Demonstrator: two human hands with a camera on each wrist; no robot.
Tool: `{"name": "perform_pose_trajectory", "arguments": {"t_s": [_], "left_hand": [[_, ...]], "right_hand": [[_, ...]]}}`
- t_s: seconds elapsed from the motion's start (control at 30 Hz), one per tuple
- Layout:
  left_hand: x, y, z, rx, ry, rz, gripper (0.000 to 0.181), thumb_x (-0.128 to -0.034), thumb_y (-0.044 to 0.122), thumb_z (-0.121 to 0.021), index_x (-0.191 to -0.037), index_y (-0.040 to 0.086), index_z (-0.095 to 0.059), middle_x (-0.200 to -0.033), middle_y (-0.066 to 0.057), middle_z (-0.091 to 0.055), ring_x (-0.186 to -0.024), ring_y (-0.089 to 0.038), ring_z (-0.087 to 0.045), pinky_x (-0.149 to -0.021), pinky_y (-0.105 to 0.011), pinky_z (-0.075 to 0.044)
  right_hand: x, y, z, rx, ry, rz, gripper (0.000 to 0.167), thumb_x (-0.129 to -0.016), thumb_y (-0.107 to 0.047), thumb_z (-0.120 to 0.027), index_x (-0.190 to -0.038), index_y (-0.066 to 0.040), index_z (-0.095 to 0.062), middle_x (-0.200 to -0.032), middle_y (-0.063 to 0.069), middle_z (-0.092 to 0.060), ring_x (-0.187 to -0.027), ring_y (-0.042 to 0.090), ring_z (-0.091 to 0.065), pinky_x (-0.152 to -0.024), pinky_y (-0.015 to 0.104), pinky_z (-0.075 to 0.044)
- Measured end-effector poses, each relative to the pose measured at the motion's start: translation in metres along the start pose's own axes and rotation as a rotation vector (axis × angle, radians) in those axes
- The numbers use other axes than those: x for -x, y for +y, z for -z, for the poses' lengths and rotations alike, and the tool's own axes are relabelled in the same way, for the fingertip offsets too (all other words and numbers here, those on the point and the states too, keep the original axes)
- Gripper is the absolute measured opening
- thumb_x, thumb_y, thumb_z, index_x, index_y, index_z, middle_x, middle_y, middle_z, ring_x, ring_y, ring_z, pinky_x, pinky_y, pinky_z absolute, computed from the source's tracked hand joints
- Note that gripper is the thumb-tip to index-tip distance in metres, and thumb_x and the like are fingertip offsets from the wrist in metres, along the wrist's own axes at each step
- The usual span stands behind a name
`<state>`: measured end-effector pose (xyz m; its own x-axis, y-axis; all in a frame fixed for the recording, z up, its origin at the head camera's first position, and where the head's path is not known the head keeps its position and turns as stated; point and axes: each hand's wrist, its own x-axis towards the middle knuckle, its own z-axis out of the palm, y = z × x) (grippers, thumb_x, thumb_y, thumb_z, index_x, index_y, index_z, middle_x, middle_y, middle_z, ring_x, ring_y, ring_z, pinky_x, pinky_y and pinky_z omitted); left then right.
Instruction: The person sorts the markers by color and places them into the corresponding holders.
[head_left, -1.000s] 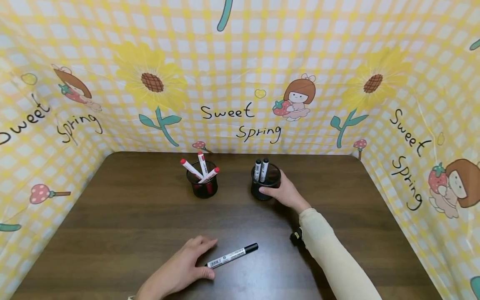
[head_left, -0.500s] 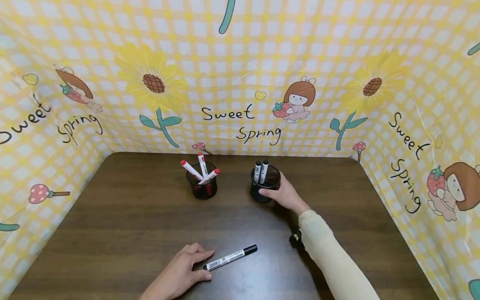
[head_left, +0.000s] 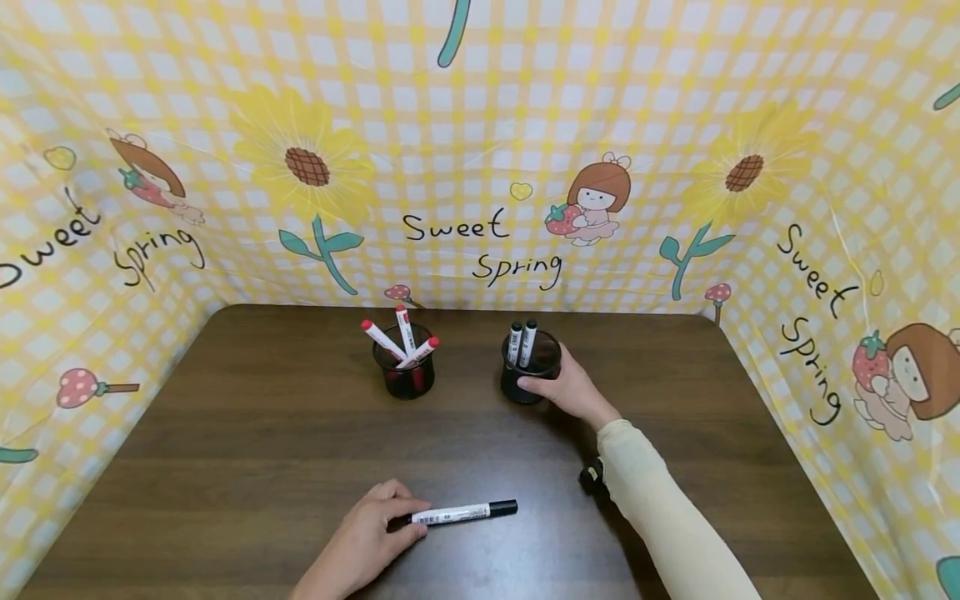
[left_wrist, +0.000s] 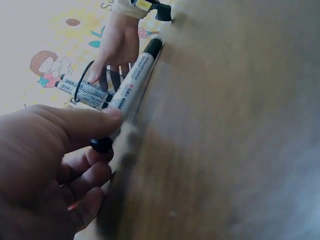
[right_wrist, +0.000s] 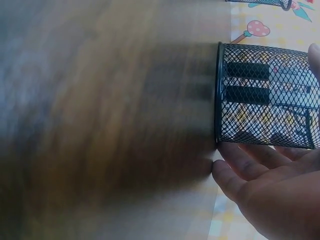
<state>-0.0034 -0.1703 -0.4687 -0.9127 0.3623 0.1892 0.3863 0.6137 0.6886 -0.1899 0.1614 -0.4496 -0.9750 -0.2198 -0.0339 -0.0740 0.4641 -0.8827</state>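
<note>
My left hand [head_left: 363, 533] pinches the tail end of a black-capped white marker [head_left: 461, 513] between thumb and fingers. In the left wrist view the marker [left_wrist: 132, 85] points away from the hand, its cap at the far end. Farther back, my right hand [head_left: 576, 387] grips the right side of a black mesh pen holder [head_left: 513, 383], thumb across its front. Two black-capped markers [head_left: 527, 346] stand in that holder. Through the mesh in the right wrist view, their black ends show near the bottom of the holder [right_wrist: 270, 122].
To the left of the gripped holder stands another mesh pen holder [head_left: 408, 383] with three red-capped markers [head_left: 405, 329] leaning in it. Both are on a brown wooden table [head_left: 247, 433]. A yellow checked cloth [head_left: 450, 125] walls the back and sides.
The left thumb and fingers have closed on the marker, which has swung from slanted to nearly level across the head view. The right hand keeps its grip on the pen holder.
</note>
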Motion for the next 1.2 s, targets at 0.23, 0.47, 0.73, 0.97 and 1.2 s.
{"name": "perform_pose_trajectory", "arguments": {"t_s": [0.23, 0.47, 0.73, 0.97, 1.2], "left_hand": [[-0.01, 0.008, 0.003, 0.086, 0.009, 0.142, 0.02, -0.0897, 0.017, -0.079, -0.109, 0.02, -0.077, -0.099, 0.018, -0.064, -0.082, -0.003, -0.055, -0.072, -0.025, -0.049], [-0.024, 0.012, 0.012, 0.264, 0.116, 0.057, 0.021, -0.0891, 0.014, -0.079, -0.11, 0.013, -0.076, -0.1, 0.012, -0.066, -0.088, -0.007, -0.059, -0.078, -0.026, -0.052], [-0.05, 0.016, 0.026, 0.56, 0.155, -0.018, 0.021, -0.0912, 0.001, -0.074, -0.112, 0.004, -0.073, -0.104, -0.009, -0.066, -0.09, -0.012, -0.062, -0.078, -0.023, -0.054], [-0.099, 0.038, 0.037, 0.618, 0.194, -0.071, 0.019, -0.0934, 0.001, -0.071, -0.113, 0.001, -0.073, -0.109, -0.015, -0.064, -0.093, -0.017, -0.061, -0.082, -0.025, -0.053], [-0.153, 0.073, 0.049, 0.58, 0.241, -0.12, 0.017, -0.096, 0.008, -0.07, -0.112, 0.004, -0.073, -0.102, -0.01, -0.068, -0.086, -0.02, -0.058, -0.072, -0.026, -0.049]], "right_hand": [[-0.001, 0.001, -0.001, 0.002, 0.0, 0.0, 0.089, -0.084, -0.037, -0.084, -0.151, -0.005, -0.035, -0.142, 0.018, -0.051, -0.13, 0.033, -0.048, -0.105, 0.051, -0.039], [-0.001, 0.004, -0.001, 0.015, 0.005, 0.01, 0.088, -0.083, -0.037, -0.084, -0.15, -0.005, -0.036, -0.141, 0.017, -0.052, -0.13, 0.031, -0.049, -0.105, 0.051, -0.039], [-0.001, 0.004, 0.0, 0.017, -0.012, 0.021, 0.089, -0.085, -0.038, -0.083, -0.152, -0.005, -0.035, -0.143, 0.017, -0.05, -0.132, 0.032, -0.047, -0.107, 0.052, -0.038], [-0.002, 0.002, 0.002, 0.008, -0.003, 0.029, 0.089, -0.085, -0.036, -0.083, -0.152, -0.005, -0.035, -0.143, 0.018, -0.05, -0.132, 0.034, -0.047, -0.107, 0.052, -0.038], [-0.003, 0.005, 0.0, 0.024, -0.002, 0.03, 0.088, -0.084, -0.038, -0.084, -0.15, -0.005, -0.037, -0.14, 0.016, -0.054, -0.13, 0.032, -0.049, -0.106, 0.051, -0.039]]}}
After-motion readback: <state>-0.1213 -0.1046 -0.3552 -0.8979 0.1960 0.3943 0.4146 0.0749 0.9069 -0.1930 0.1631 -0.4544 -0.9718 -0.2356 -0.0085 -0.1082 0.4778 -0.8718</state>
